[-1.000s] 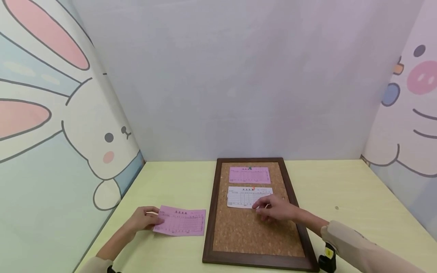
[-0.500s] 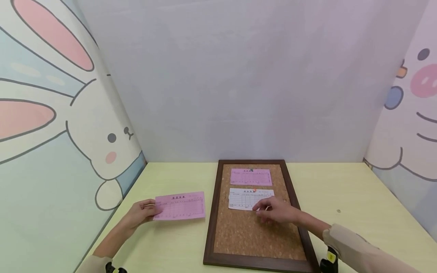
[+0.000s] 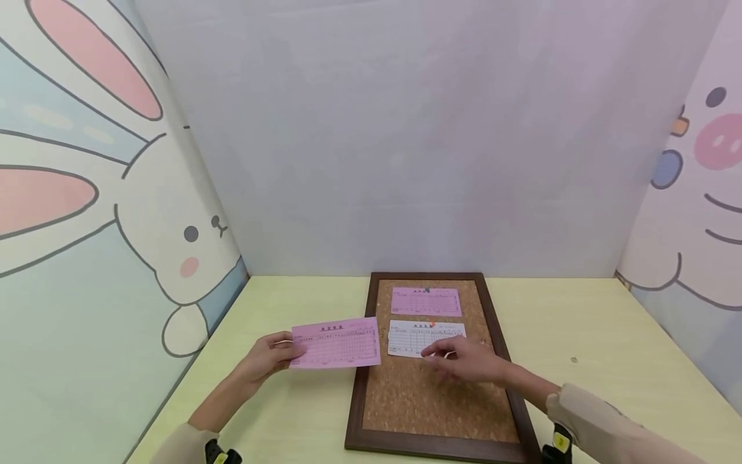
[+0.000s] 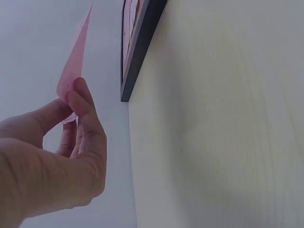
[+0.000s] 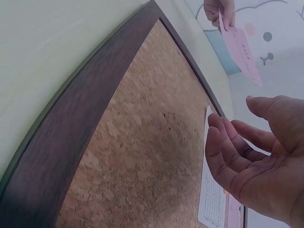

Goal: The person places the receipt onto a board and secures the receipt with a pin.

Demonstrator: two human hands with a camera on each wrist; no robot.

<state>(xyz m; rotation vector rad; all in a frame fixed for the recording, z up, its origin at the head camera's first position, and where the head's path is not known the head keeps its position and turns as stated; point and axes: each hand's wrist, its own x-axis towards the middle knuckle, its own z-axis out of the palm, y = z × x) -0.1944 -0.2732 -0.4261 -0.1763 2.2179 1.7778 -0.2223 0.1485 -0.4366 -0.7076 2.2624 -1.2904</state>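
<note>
My left hand (image 3: pixel 263 364) pinches a pink printed form slip (image 3: pixel 336 345) by its left edge, thumb in front. The slip is raised above the table, its right end over the frame of a corkboard (image 3: pixel 435 406). In the left wrist view the pink paper stands nearly edge-on between thumb and fingers. My right hand (image 3: pixel 469 361) hovers by the lower right corner of a white form slip (image 3: pixel 406 340). In the right wrist view its fingers are loosely bent, the thumb apart, with nothing seen between them. An orange pushpin (image 3: pixel 432 324) marks the white slip's top edge.
Another pink slip (image 3: pixel 426 303) lies higher on the board under a green pushpin (image 3: pixel 427 290). The board's dark wooden frame (image 3: pixel 440 444) sits on a pale table (image 3: pixel 580 322). Cartoon-printed walls stand left and right, a plain grey one (image 3: pixel 377 142) behind.
My left hand has lifted the pink slip off the table's side and carried it right, to the board's left edge. The right hand has shifted only slightly left.
</note>
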